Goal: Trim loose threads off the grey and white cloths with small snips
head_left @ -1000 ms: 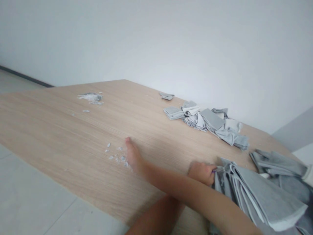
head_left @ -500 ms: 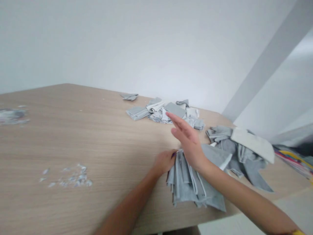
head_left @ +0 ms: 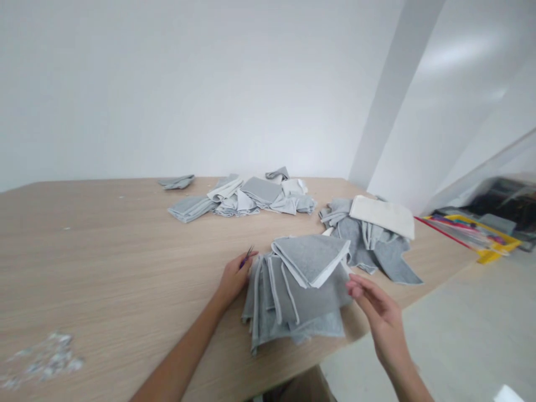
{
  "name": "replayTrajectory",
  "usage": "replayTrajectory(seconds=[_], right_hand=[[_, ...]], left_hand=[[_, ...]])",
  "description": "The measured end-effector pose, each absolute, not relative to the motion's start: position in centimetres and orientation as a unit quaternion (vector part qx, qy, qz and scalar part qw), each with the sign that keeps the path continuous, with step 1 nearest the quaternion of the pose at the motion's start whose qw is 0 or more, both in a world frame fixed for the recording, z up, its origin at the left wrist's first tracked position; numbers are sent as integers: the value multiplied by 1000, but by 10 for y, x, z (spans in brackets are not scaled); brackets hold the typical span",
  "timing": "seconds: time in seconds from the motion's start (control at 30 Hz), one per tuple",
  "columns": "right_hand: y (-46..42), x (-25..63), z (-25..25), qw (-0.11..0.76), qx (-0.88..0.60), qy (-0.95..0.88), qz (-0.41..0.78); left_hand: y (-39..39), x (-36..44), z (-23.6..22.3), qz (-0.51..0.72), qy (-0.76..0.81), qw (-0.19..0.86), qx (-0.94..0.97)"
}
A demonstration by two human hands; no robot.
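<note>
Near the table's front edge lies a stack of grey cloth pieces (head_left: 268,329) with pale edges, the layers fanned at the left. A folded grey cloth (head_left: 312,257) lies on top, its white-edged corner toward me. My left hand (head_left: 233,282) rests against the stack's left side, closed around small purple-handled thread snips (head_left: 246,258) with thin points facing away. Most of the handle is hidden in the fingers. At the stack's right edge, my right hand (head_left: 379,310) has thumb and fingertips pinched at a corner of the cloth.
A row of folded grey and white cloths (head_left: 259,192) lies along the wall. To the right is a looser heap of grey cloth (head_left: 364,240) under a cream piece (head_left: 383,215). Scraps (head_left: 52,357) lie at front left. A yellow-edged tray (head_left: 488,237) stands beyond the table's right edge.
My right hand has moved from above the stack to its right edge. A folded cloth now shows on top. The snips have come into view in my left hand. The camera view has shifted right.
</note>
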State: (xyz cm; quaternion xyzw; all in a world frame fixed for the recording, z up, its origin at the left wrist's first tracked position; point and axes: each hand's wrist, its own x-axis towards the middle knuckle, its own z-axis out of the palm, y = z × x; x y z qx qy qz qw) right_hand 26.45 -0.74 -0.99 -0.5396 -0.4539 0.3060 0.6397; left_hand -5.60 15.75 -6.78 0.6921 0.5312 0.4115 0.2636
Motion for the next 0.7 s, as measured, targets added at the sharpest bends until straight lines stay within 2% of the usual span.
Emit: replayTrajectory(seconds=[0.17,0.33,0.7], right_hand=[[-3,247,-36,674,-509,-396,359],[2,244,-41,690,-478,-346,419],[22,238,-25,631,-413,-259,603]], left_hand=[[159,-56,-69,421,515,279,693],[160,-57,-70,425,511,295,686],[157,-55,-67,407,508,301,697]])
